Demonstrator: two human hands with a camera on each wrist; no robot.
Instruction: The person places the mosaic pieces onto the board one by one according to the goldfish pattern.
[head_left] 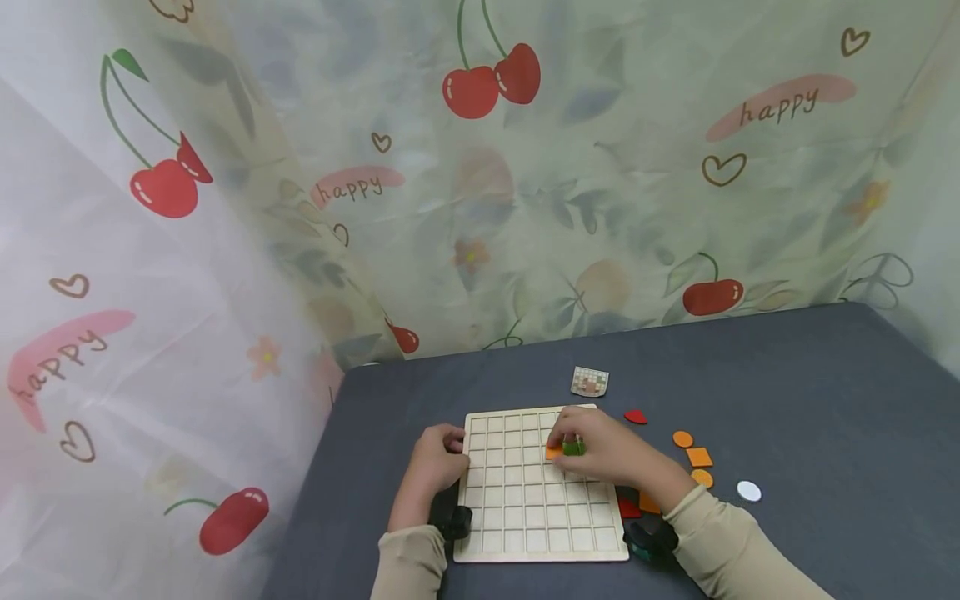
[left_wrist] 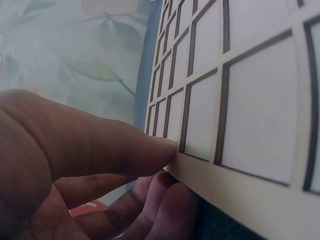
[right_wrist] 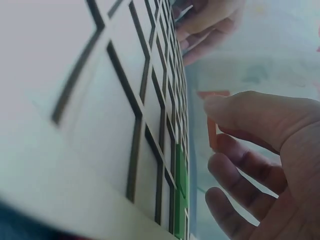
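Observation:
A pale wooden grid board (head_left: 517, 518) lies on the dark table. At its left edge my left hand (head_left: 437, 460) grips the rim; in the left wrist view the thumb (left_wrist: 135, 150) presses on the border while the other fingers curl below it. Over the board's upper right part, my right hand (head_left: 607, 442) pinches an orange flat piece (right_wrist: 212, 131) between thumb and fingers. From the right wrist view, this piece stands on edge, off the grid. Green pieces (right_wrist: 180, 192) sit in grid cells close to the right hand, partly covered by it in the head view.
Right of the board lie a red piece (head_left: 635, 417), orange discs (head_left: 682, 438), an orange square (head_left: 700, 457) and a white disc (head_left: 748, 491). More red (head_left: 628, 508) and orange pieces lie by the right wrist. A small patterned card (head_left: 590, 382) lies behind the board. Printed curtains (head_left: 525, 208) hang behind the table.

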